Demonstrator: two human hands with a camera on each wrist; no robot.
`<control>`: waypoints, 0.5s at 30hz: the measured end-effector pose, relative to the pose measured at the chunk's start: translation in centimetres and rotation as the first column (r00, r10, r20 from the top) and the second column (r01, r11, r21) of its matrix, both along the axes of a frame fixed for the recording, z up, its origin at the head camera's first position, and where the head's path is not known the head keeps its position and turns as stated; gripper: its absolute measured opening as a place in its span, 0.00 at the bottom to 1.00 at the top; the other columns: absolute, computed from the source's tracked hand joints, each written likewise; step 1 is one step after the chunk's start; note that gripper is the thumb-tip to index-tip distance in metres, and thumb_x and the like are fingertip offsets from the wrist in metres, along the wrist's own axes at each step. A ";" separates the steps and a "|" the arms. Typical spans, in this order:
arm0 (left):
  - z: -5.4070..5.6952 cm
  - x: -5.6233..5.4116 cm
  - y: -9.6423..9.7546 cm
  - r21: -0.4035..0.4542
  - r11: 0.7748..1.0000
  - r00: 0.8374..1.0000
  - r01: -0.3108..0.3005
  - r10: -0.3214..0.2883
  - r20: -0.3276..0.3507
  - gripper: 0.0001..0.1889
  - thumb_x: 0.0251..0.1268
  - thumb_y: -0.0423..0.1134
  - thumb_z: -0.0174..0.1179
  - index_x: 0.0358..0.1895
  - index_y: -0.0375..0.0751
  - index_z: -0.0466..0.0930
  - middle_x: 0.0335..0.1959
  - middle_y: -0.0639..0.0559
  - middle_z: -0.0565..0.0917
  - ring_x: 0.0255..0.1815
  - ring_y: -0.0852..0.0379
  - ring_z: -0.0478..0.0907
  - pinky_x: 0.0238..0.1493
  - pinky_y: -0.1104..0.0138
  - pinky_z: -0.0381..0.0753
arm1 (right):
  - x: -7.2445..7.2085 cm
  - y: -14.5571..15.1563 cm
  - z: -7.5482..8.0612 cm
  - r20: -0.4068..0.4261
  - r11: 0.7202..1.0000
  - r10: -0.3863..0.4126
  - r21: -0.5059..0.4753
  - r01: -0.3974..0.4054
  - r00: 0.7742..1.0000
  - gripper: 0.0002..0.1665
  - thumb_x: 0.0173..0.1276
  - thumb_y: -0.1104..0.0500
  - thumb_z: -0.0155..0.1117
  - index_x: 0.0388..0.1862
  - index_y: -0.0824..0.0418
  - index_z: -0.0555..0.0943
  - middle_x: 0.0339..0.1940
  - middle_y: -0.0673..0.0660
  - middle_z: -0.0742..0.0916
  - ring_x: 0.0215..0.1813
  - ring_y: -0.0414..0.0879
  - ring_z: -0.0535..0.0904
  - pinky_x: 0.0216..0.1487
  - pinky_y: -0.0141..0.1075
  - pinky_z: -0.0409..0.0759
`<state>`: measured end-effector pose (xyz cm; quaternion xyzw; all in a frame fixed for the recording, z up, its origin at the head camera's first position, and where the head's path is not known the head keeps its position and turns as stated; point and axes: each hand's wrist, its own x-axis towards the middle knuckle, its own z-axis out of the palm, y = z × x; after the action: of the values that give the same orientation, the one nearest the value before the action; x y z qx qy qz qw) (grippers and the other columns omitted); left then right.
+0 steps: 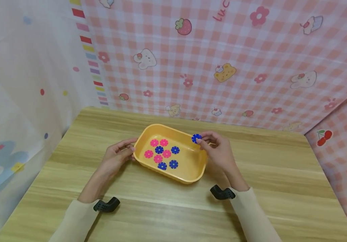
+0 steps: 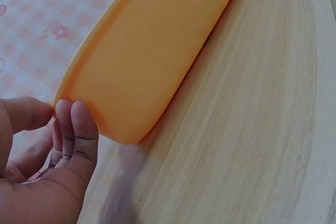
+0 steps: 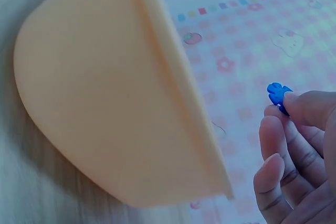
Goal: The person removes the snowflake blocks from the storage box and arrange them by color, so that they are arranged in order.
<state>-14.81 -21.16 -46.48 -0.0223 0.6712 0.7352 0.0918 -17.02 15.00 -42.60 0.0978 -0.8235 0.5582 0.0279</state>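
A yellow plastic basin (image 1: 188, 171) sits on the table, turned at a slant, with several pink snowflake discs (image 1: 148, 154) and several blue snowflake discs (image 1: 174, 164) lying on its floor. At its left end my left hand (image 1: 117, 156) grips the rim; in the left wrist view the thumb and fingers (image 2: 84, 124) pinch the basin's edge (image 2: 136, 61). My right hand (image 1: 220, 149) pinches one blue snowflake disc (image 1: 196, 138) between thumb and fingers over the basin's far right corner. The right wrist view shows that same blue disc (image 3: 278, 95) beside the basin wall (image 3: 105, 87).
The wooden table (image 1: 282, 188) extends on all sides of the basin. Behind it hangs a pink checked cloth (image 1: 191, 60), and a white printed cloth (image 1: 25, 84) covers the left side. Black wrist mounts (image 1: 107, 205) are worn at both sleeves.
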 end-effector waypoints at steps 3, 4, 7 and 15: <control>0.0 0.1 0.0 0.001 1.000 1.000 0.000 0.000 0.000 0.23 0.77 0.30 0.55 0.72 0.29 0.70 0.41 0.53 0.79 0.36 0.64 0.81 0.43 0.72 0.88 | -0.1 0.9 0.1 -0.019 1.000 -0.015 0.010 0.016 1.000 0.13 0.73 0.55 0.69 0.51 0.60 0.83 0.40 0.60 0.88 0.34 0.44 0.85 0.31 0.33 0.85; 0.0 0.1 0.0 0.006 1.000 1.000 -0.001 0.001 0.003 0.23 0.77 0.30 0.55 0.72 0.29 0.70 0.42 0.53 0.79 0.36 0.63 0.81 0.43 0.72 0.88 | -0.1 1.2 0.2 -0.023 1.000 -0.022 0.013 0.023 0.999 0.14 0.73 0.55 0.69 0.51 0.60 0.83 0.40 0.60 0.88 0.34 0.44 0.86 0.31 0.33 0.85; 0.1 0.1 -0.1 0.018 1.000 1.000 0.000 0.000 0.008 0.24 0.77 0.30 0.55 0.72 0.28 0.69 0.43 0.53 0.80 0.36 0.63 0.81 0.43 0.72 0.88 | -0.1 2.0 0.3 -0.029 0.999 -0.045 0.016 0.046 0.999 0.15 0.72 0.54 0.69 0.52 0.60 0.83 0.40 0.61 0.89 0.34 0.44 0.86 0.29 0.30 0.83; 0.1 0.1 0.1 0.033 0.999 1.000 0.000 0.000 0.009 0.24 0.77 0.29 0.54 0.72 0.27 0.68 0.41 0.54 0.81 0.35 0.63 0.80 0.42 0.72 0.88 | 0.0 4.4 -0.3 -0.035 0.994 -0.099 0.040 0.101 0.994 0.15 0.72 0.55 0.69 0.53 0.61 0.83 0.40 0.61 0.88 0.34 0.50 0.87 0.27 0.30 0.83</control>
<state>-14.74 -21.05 -46.36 -0.0241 0.6585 0.7461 0.0954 -17.07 19.39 -42.92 0.0661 -0.8382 0.5372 0.0673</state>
